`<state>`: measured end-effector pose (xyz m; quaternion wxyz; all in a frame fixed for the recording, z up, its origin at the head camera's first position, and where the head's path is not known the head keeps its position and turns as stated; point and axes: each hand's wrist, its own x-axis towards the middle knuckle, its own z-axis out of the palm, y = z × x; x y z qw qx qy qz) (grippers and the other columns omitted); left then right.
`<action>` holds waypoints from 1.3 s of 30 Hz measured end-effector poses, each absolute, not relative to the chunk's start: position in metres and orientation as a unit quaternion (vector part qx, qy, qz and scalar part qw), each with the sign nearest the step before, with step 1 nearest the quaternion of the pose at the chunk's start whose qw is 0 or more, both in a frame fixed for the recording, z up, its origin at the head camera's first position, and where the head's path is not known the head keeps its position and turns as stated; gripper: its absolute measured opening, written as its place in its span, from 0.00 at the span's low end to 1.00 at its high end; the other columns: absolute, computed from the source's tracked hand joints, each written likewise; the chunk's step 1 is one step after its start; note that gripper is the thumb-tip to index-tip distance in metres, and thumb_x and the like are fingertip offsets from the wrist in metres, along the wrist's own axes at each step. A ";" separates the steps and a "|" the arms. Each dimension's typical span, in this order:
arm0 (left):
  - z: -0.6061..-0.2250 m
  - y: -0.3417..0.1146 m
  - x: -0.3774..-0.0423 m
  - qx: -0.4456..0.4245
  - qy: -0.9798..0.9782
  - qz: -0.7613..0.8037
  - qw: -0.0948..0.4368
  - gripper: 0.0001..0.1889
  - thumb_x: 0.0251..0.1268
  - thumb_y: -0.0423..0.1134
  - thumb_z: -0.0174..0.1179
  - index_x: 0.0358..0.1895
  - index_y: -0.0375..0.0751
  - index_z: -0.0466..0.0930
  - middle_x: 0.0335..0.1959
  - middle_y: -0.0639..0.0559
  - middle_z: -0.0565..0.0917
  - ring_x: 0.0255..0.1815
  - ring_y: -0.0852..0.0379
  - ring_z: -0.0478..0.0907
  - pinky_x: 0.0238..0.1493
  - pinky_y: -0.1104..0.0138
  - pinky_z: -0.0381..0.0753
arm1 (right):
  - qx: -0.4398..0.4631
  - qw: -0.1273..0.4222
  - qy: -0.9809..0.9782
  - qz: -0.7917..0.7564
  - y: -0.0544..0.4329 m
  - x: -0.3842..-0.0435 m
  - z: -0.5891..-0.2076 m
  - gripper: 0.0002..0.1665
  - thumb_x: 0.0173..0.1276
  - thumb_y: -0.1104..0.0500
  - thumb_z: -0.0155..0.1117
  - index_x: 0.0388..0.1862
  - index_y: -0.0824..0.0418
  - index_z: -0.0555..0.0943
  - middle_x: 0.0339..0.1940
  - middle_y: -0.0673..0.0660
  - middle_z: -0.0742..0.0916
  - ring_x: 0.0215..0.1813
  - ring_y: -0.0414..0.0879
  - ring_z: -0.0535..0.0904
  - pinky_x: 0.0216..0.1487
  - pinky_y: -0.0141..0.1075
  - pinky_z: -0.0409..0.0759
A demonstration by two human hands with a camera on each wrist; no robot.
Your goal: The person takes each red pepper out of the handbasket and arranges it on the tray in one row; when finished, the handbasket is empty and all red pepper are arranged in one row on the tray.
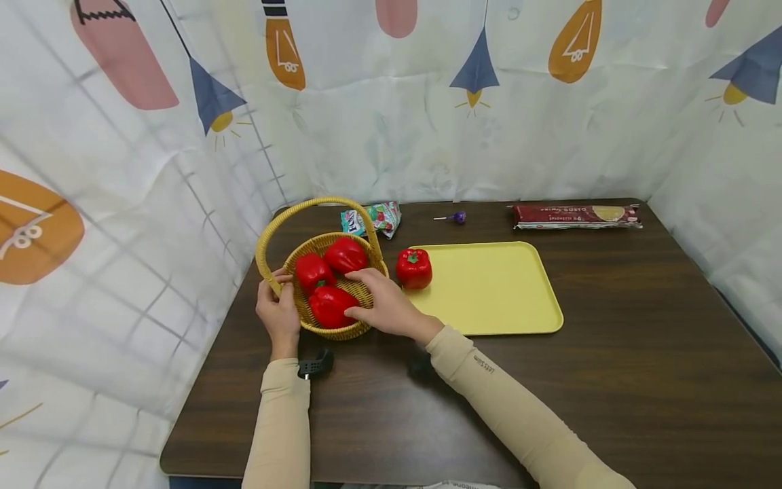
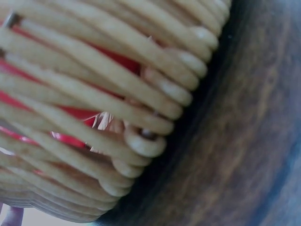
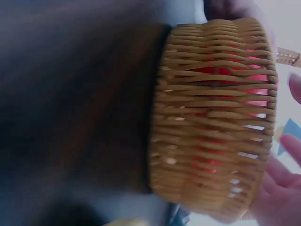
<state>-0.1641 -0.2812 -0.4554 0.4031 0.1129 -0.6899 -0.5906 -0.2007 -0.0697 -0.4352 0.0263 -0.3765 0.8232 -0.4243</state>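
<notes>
A yellow wicker basket (image 1: 345, 333) with a tall hooped handle stands at the left of the table, holding three red bell peppers (image 1: 332, 307). My left hand (image 1: 279, 316) grips its left rim, close to the foot of the handle. Over the right rim reaches my right hand (image 1: 391, 305), thumb and fingers apart, the thumb tip by the nearest pepper. Another red bell pepper (image 1: 414, 269) sits on the left end of a yellow tray (image 1: 489, 288). Woven strands of the basket (image 3: 211, 122) fill much of the right wrist view, red showing through the gaps.
Behind the basket lies a colourful candy packet (image 1: 385, 219). A purple-wrapped lollipop (image 1: 458, 216) and a long dark red snack pack (image 1: 574, 216) lie along the back edge of the brown table (image 1: 641, 380). A printed white curtain (image 1: 391, 136) hangs behind.
</notes>
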 end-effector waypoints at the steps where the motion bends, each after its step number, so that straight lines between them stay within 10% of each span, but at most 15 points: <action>1: -0.455 -0.281 -0.164 0.113 -0.690 -0.592 0.402 0.09 0.65 0.25 0.52 0.40 0.19 0.78 0.52 0.31 0.78 0.53 0.44 0.74 0.47 0.72 0.71 | -0.378 0.041 0.833 -0.403 -0.073 -0.203 -0.434 0.40 0.61 0.50 0.73 0.69 0.60 0.70 0.65 0.54 0.76 0.65 0.48 0.72 0.63 0.41 0.72; 13: -0.450 -0.281 -0.161 0.113 -0.684 -0.601 0.397 0.09 0.65 0.24 0.51 0.41 0.17 0.77 0.53 0.27 0.76 0.52 0.43 0.73 0.45 0.72 0.70 | -0.399 0.172 0.863 -0.260 -0.094 -0.220 -0.416 0.48 0.58 0.50 0.75 0.74 0.58 0.64 0.67 0.55 0.77 0.63 0.48 0.73 0.64 0.41 0.71; 39: -0.450 -0.276 -0.160 0.116 -0.690 -0.590 0.402 0.09 0.64 0.23 0.52 0.41 0.19 0.79 0.53 0.29 0.76 0.55 0.42 0.72 0.48 0.72 0.70 | -0.342 0.068 0.820 -0.454 -0.082 -0.205 -0.432 0.48 0.51 0.51 0.76 0.69 0.53 0.63 0.62 0.53 0.68 0.62 0.46 0.68 0.55 0.40 0.77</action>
